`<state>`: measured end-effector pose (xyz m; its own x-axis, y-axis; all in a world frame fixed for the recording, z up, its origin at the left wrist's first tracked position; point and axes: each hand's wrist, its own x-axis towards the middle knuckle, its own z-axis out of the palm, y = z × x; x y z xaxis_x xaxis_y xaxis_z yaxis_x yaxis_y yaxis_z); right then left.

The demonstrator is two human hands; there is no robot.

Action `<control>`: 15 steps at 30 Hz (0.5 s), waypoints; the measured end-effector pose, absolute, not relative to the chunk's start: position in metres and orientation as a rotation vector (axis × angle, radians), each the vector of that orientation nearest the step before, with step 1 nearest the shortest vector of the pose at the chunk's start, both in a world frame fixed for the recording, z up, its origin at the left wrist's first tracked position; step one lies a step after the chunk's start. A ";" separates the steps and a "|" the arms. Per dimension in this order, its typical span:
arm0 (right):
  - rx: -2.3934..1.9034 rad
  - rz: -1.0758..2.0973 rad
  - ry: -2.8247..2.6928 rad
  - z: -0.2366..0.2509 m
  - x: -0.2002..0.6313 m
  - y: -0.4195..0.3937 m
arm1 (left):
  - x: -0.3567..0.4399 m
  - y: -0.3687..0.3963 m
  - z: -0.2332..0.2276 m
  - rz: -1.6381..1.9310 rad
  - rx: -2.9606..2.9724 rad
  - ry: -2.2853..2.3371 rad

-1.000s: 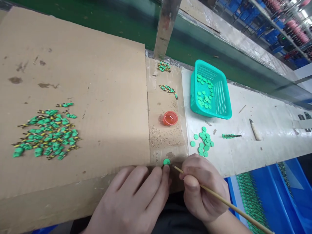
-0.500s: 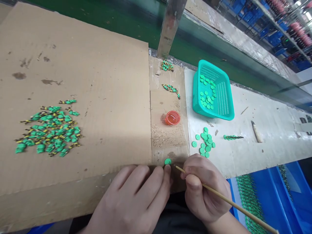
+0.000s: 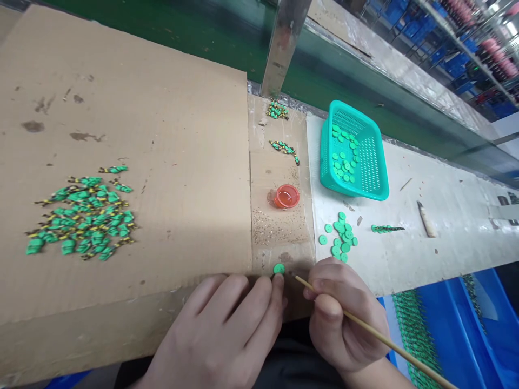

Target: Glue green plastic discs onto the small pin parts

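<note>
A: Where do we stand on the hands?

B: Our left hand (image 3: 227, 329) lies flat on the cardboard sheet (image 3: 121, 162), fingers spread loose and holding nothing; its index fingertip touches a single green disc (image 3: 278, 268) at the near edge of the cardboard strip (image 3: 279, 232). Our right hand (image 3: 344, 319) is closed around a thin wooden stick (image 3: 373, 335), tip just right of that disc. We can't tell if the tip touches it.

A: Containers?

B: Teal mesh basket (image 3: 367, 162) on the white surface (image 3: 438, 232), well apart from the hands. Green discs lie loose in its left half; the right half shows bare mesh. Small orange cup (image 3: 286, 195) on the strip between the basket and us; we can't make out its contents. Blue bin (image 3: 478, 319) at lower right, with rows of green parts (image 3: 413, 324) inside.

A: Loose stock?

B: A cluster of green discs (image 3: 340, 237) just right of the strip, near our right hand. A pile of green-and-yellow pieces (image 3: 81, 216) on the sheet, far left.
</note>
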<state>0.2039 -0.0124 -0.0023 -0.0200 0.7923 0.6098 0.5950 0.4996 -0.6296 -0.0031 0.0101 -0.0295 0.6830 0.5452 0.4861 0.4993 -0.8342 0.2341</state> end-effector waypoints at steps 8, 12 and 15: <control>-1.229 0.326 -1.576 -0.008 0.217 -0.019 | 0.000 0.014 -0.024 0.878 2.799 0.914; -1.203 0.508 -1.751 -0.004 0.223 -0.013 | 0.000 0.017 -0.023 0.915 2.778 0.911; -1.203 0.514 -1.947 0.000 0.224 -0.007 | 0.003 0.016 -0.019 0.943 2.752 0.952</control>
<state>0.2242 -0.0070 0.0000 -0.2528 0.8801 0.4020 0.5667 0.4714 -0.6757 0.0031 0.0165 -0.0195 0.6173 0.5835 0.5277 0.5336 -0.8034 0.2641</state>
